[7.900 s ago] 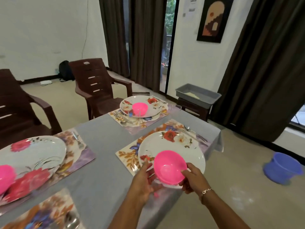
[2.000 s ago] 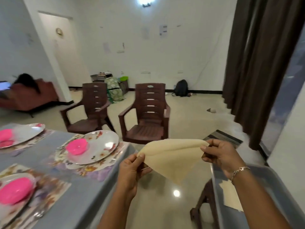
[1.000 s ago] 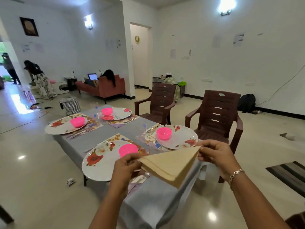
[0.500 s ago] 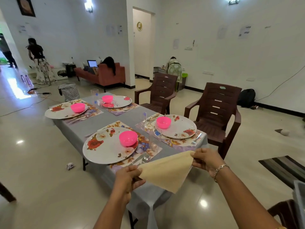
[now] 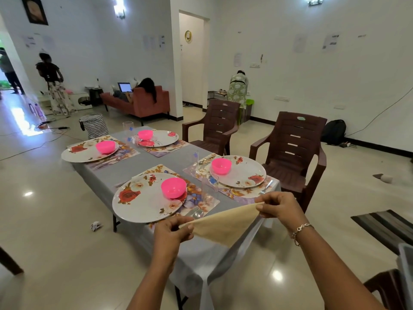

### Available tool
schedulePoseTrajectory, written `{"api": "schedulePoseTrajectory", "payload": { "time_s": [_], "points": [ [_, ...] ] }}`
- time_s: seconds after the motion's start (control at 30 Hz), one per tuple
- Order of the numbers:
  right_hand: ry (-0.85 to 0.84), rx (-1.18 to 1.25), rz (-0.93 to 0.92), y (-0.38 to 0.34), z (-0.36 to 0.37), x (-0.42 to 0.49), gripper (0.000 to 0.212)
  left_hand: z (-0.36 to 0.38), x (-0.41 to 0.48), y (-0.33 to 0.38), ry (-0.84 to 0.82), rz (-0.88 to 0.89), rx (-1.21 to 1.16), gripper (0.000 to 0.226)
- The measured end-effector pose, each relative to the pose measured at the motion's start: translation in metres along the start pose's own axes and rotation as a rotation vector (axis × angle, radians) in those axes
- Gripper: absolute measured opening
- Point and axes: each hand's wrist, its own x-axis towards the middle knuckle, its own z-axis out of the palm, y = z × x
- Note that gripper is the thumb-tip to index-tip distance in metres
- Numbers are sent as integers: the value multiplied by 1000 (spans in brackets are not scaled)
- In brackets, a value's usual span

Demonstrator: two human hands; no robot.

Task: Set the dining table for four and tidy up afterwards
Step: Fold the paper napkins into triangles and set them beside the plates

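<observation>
Left hand [image 5: 173,229]: pinches the napkin [image 5: 223,224] corner.
Right hand [image 5: 279,206]: pinches the other corner.
Tip: keep it taut, lay it beside the plate [image 5: 143,198] ahead.

The napkin [image 5: 223,224] covers the near edge of the table [image 5: 144,162] and the lower end of what may be a spoon [image 5: 197,213]. A grey bin [image 5: 405,262] is cut off by the right edge, as is the brown chair [image 5: 384,285] below it. The wall sheets [image 5: 330,42] are too small to read.
</observation>
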Motion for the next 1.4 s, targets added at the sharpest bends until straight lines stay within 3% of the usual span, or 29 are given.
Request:
{"api": "schedulePoseTrajectory", "payload": {
  "time_s": [0.17,0.27,0.33,0.43,0.53,0.73,0.87,0.97,1.07,1.13,1.2,1.4],
  "points": [
    [2,-54,-62,0,2,-1,15,-2,1,-3,8,3,69,14],
    [-14,112,-68,-2,7,1,9,-5,1,-8,-97,-88,178,10],
    [-45,90,-110,-9,10,1,7,-6,2,-11,-167,-106,282,4],
    [-132,-152,-196,-26,13,-1,14,0,6,-10,-138,94,452,28],
    [-209,-426,-277,-41,18,-2,12,19,4,6,-188,278,421,34],
    [-240,-585,-402,-58,27,-6,5,55,2,13,-355,329,329,36],
    [-248,-527,-391,-57,28,-4,7,62,0,11,-378,273,203,18],
    [-262,-346,-326,-53,30,-4,13,61,-1,12,-414,178,95,9],
    [-329,-222,-188,-49,35,-7,3,57,-1,14,-448,59,-2,11],
    [-346,-219,-143,-43,40,-6,12,54,-2,16,-460,13,-12,15],
    [-287,-150,-110,-38,46,-2,21,51,-2,15,-466,-49,-26,12],
    [-119,34,58,-22,55,10,19,22,-6,-3,-376,-246,24,15]
  ]
}}
